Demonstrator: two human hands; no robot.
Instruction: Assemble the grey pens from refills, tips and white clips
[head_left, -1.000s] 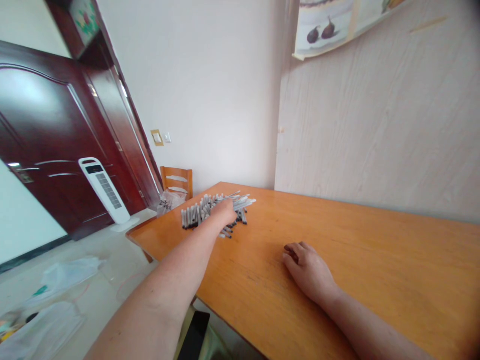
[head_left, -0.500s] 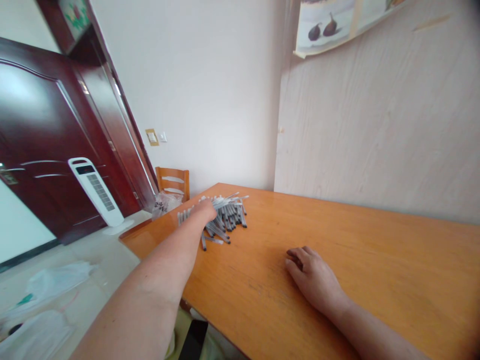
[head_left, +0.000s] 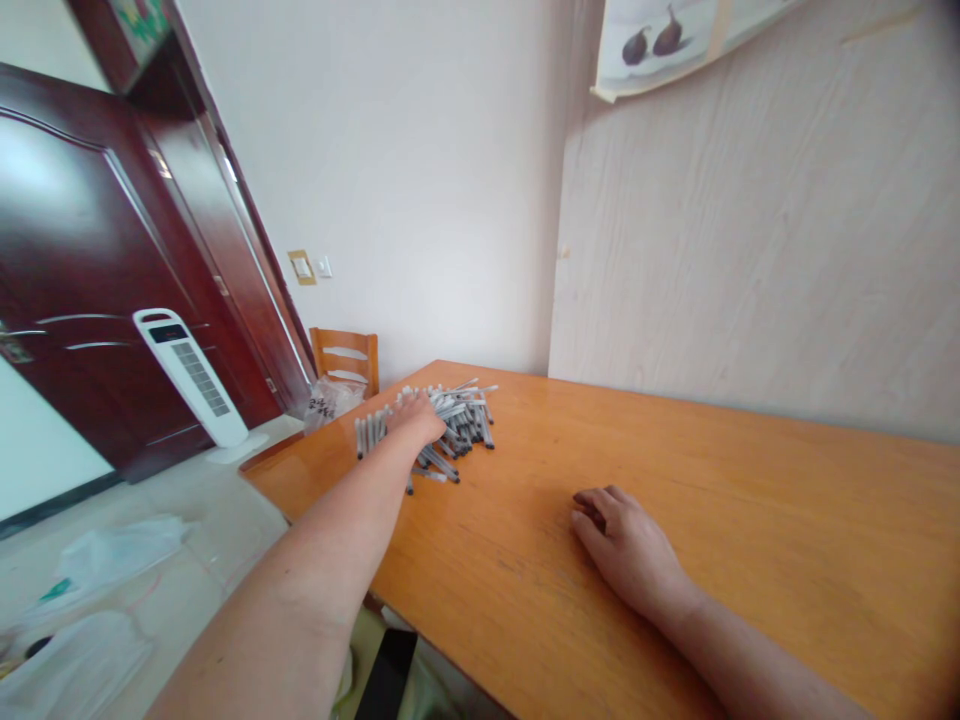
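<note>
A heap of slim pens (head_left: 471, 418) with clear greyish barrels and black ends lies near the far left corner of the wooden table (head_left: 675, 450). My left hand (head_left: 417, 416) reaches across the table to this heap and rests over its left part. Its fingers are mostly hidden among the pens, so I cannot see whether they grip any. My right hand (head_left: 630, 548) lies on the tabletop, well to the right of the heap. Its fingers curl loosely, the thumb stands apart from them, and nothing shows in it.
Behind the table's left corner stands a wooden chair (head_left: 345, 350) with a clear plastic bag (head_left: 330, 400) on it. A white tower fan (head_left: 193, 380) stands on the floor by the dark red door (head_left: 82, 260). Plastic bags (head_left: 112, 560) lie on the floor. A black object (head_left: 386, 672) sits below the table's edge.
My left hand has shifted slightly to the right over the pens, uncovering more of those on the left. The right hand stays put. The view has tilted slightly.
</note>
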